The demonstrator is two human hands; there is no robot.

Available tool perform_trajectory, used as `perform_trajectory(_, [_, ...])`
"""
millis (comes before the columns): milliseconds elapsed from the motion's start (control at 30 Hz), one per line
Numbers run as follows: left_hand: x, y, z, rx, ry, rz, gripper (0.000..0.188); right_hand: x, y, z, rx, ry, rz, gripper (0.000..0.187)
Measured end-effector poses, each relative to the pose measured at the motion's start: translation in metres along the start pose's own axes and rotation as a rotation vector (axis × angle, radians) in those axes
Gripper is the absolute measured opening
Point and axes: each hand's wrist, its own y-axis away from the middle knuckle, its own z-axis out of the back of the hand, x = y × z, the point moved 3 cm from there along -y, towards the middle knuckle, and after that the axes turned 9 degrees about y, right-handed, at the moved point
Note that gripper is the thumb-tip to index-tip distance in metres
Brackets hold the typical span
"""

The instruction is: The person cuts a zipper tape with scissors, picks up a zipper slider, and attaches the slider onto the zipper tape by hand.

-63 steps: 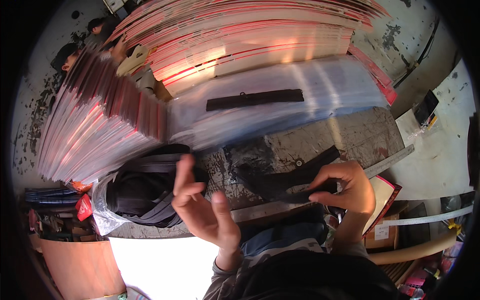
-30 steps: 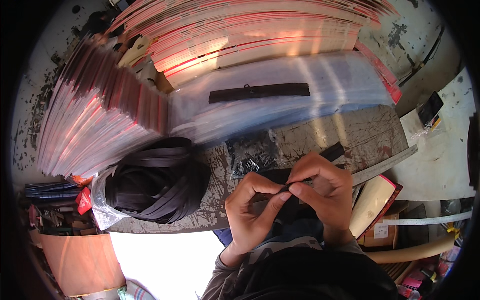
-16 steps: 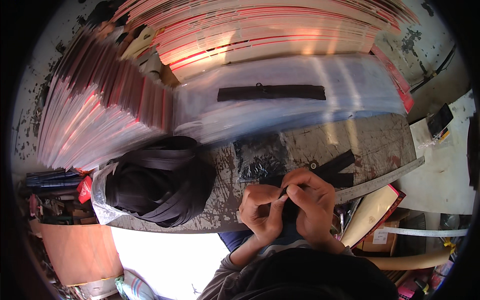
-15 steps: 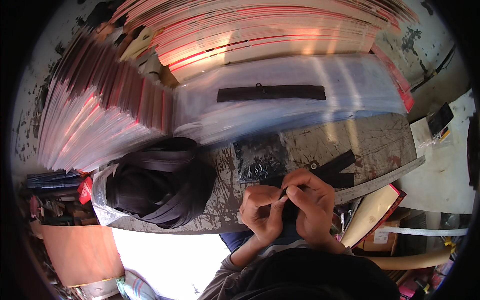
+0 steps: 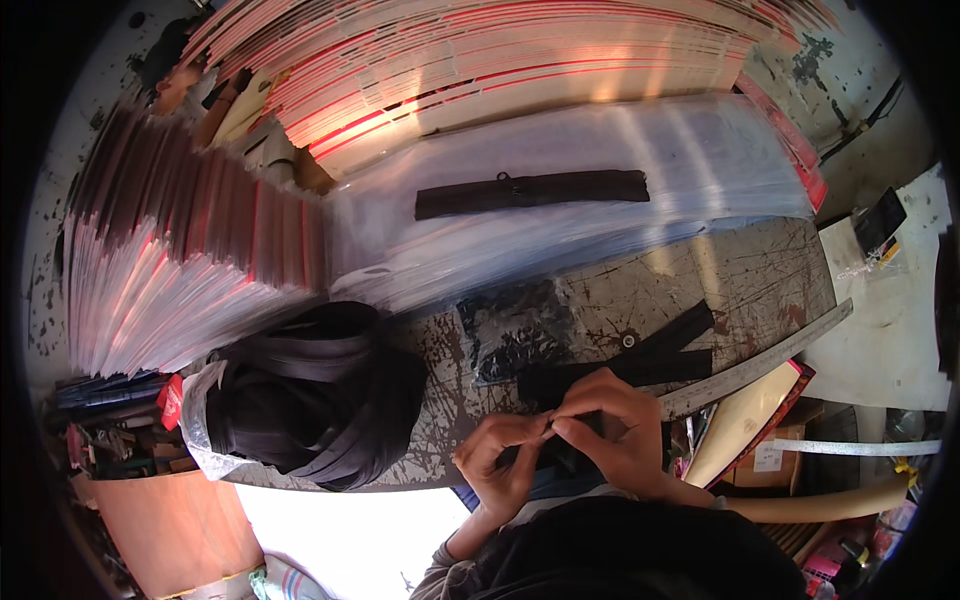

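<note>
Just past the table's near edge, my left hand (image 5: 497,462) and my right hand (image 5: 618,432) meet, thumbs and fingertips pinched together. Between them is a small end of black strip (image 5: 549,428), which looks like zipper tape; most of it is hidden by the fingers. Beyond my right hand, black zipper strips (image 5: 672,338) lie splayed on the scratched table (image 5: 450,395). A clear bag of small black pieces (image 5: 515,330) lies beyond my hands. Left of my hands sits a large coil of black zipper tape (image 5: 315,390).
A short black zipper with its slider (image 5: 531,192) rests on clear plastic sheets (image 5: 400,245). Tall stacks of plastic-covered sheets (image 5: 190,250) line the left and back. Along the right edge lies a metal ruler (image 5: 765,362). A small round metal piece (image 5: 628,340) sits near the strips.
Both hands have shifted lower and a little left, still pinched together. The view has tilted slightly, and more of the black strips on the table now shows.
</note>
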Motion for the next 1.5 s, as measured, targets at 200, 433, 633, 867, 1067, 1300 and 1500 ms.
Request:
perform_trajectory(200, [0.007,0.014,-0.011,-0.099,-0.137,-0.14,0.013,-0.015,0.011,-0.009,-0.034,-0.391,-0.236,0.005])
perform_trajectory(433, [0.017,0.015,-0.008,-0.162,0.061,-0.102,0.014,-0.015,0.009,-0.015,0.022,-0.551,-0.39,0.006])
perform_trajectory(633, [0.021,0.012,0.0,-0.175,0.262,0.145,0.011,-0.001,-0.017,0.013,-0.213,0.334,-0.002,0.012])
perform_trajectory(867, [0.022,0.009,-0.005,-0.032,0.269,0.165,0.013,-0.014,-0.03,0.02,-0.089,0.628,-0.003,0.018])
perform_trajectory(1067, [0.025,0.011,-0.004,-0.07,0.408,0.249,0.011,-0.012,-0.035,0.014,-0.127,0.892,-0.005,0.019])
perform_trajectory(1300, [0.025,0.007,-0.006,-0.054,0.38,0.379,0.008,-0.016,-0.04,0.009,-0.107,0.831,-0.042,0.022])
perform_trajectory(1500, [0.023,0.001,-0.012,-0.153,0.32,0.32,0.024,-0.021,-0.042,0.007,-0.062,0.75,-0.106,0.016])
